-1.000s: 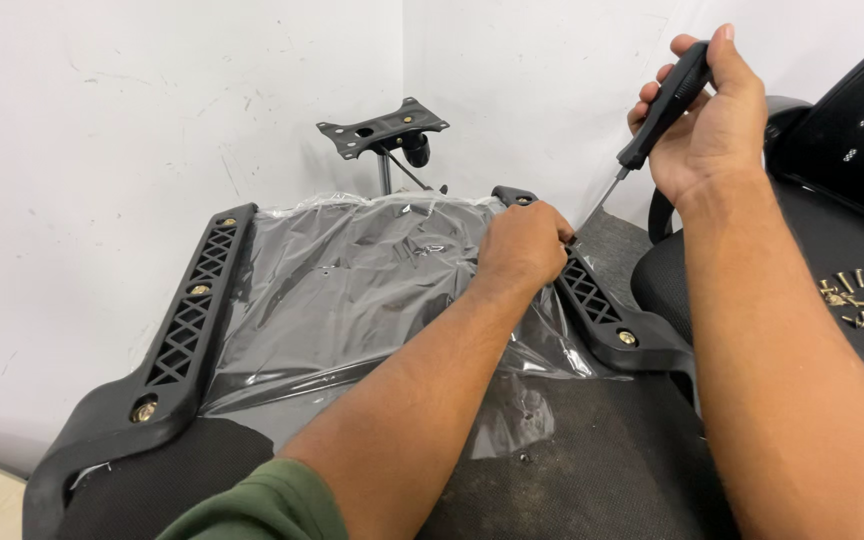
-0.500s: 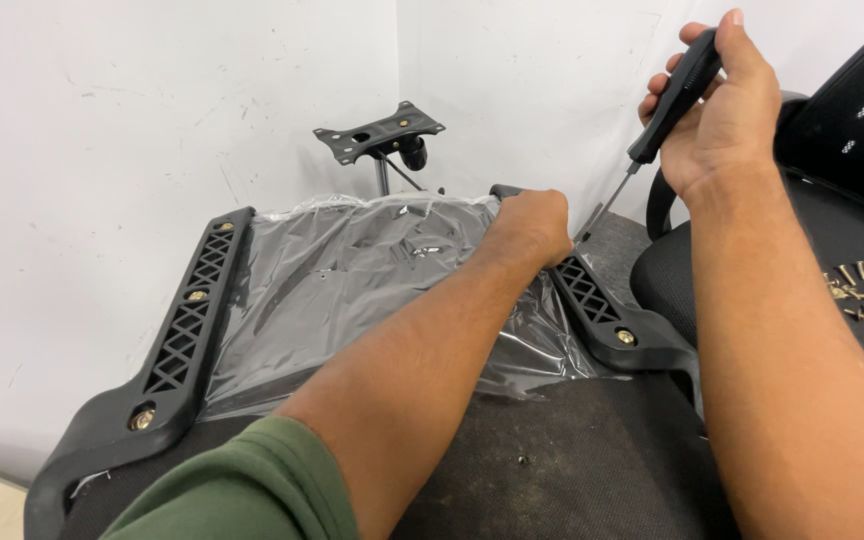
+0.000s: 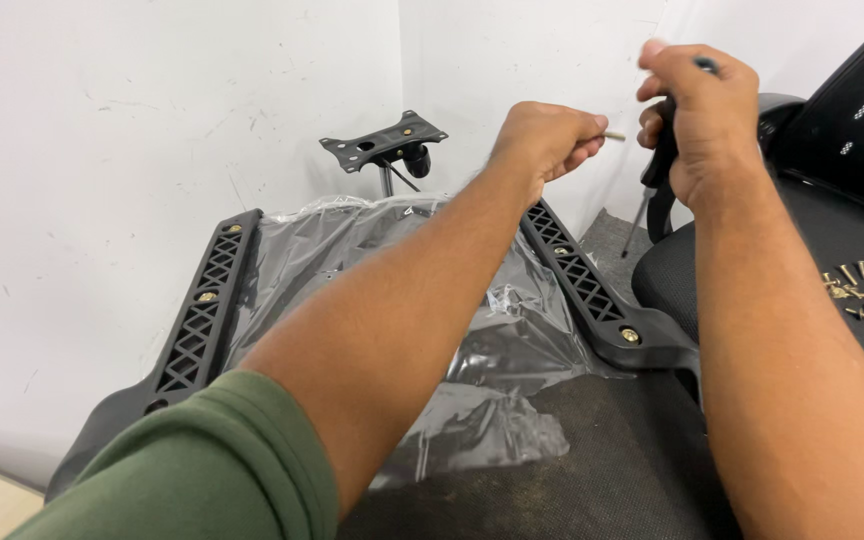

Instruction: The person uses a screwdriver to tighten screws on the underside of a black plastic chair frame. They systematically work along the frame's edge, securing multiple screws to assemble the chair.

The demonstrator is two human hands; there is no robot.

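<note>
- A small brass-coloured screw (image 3: 614, 135) is pinched between the fingertips of the left hand (image 3: 542, 140), raised well above the upturned chair seat and held just beside the right hand (image 3: 702, 120).
- The right hand is closed around the black handle of a screwdriver (image 3: 652, 180), with the thin shaft hanging down and its tip well apart from the armrest bracket.
- The screw is judged to be light, hard and smooth (easily dropped if the pinch is loosened); it is best taken by its threaded shank, so that the head is left free for the driver tip.
- The screwdriver is judged stiff and light, and is best gripped around the thick handle, as it is here.
- Beneath the arms, the seat underside is covered by a crinkled clear plastic sheet (image 3: 352, 290), with a black latticed bracket on the left (image 3: 202, 300) and another on the right (image 3: 582, 280), each showing brass bolt heads.
- More loose screws (image 3: 849, 290) are seen lying on the black chair cushion at the right.
- Compared with half a second earlier, the left hand has been lifted from the far end of the right bracket up to the screwdriver, and the screwdriver, then angled down toward that bracket, has been drawn upright and away.
</note>
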